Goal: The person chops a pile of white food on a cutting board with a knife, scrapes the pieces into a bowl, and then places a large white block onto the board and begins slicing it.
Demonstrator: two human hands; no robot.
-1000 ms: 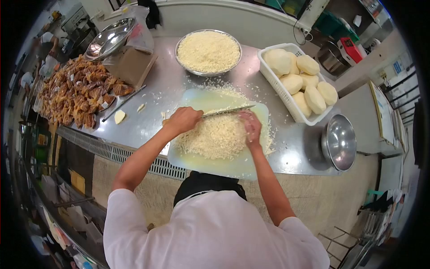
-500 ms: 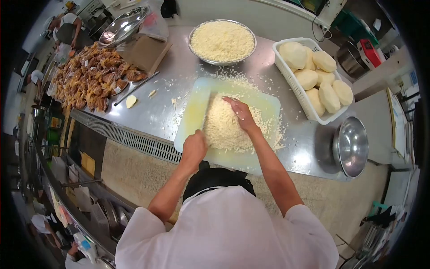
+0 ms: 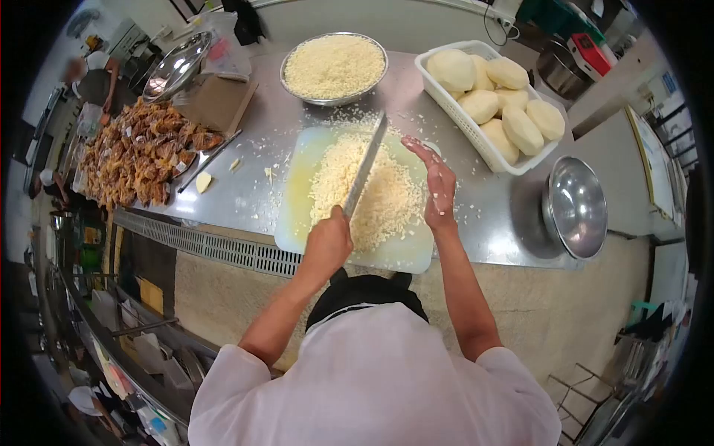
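My left hand is closed round the handle of a long kitchen knife. The blade points away from me, over a heap of finely chopped pale vegetable. Under the heap lies a light green cutting board, partly covered by it. My right hand is open at the board's right edge, fingers stretched out and bits of chopped vegetable stuck to them. It holds nothing and is apart from the blade.
Beyond the board stands a metal bowl of chopped vegetable. A white basket holds several peeled roots; another metal bowl sits at the table's right end. To the left are a brown food pile, a dark rod and a person.
My right hand has moved off the heap to the right. The knife has swung from the heap's left side to over its middle, and the heap is more spread out. The view has shifted slightly.
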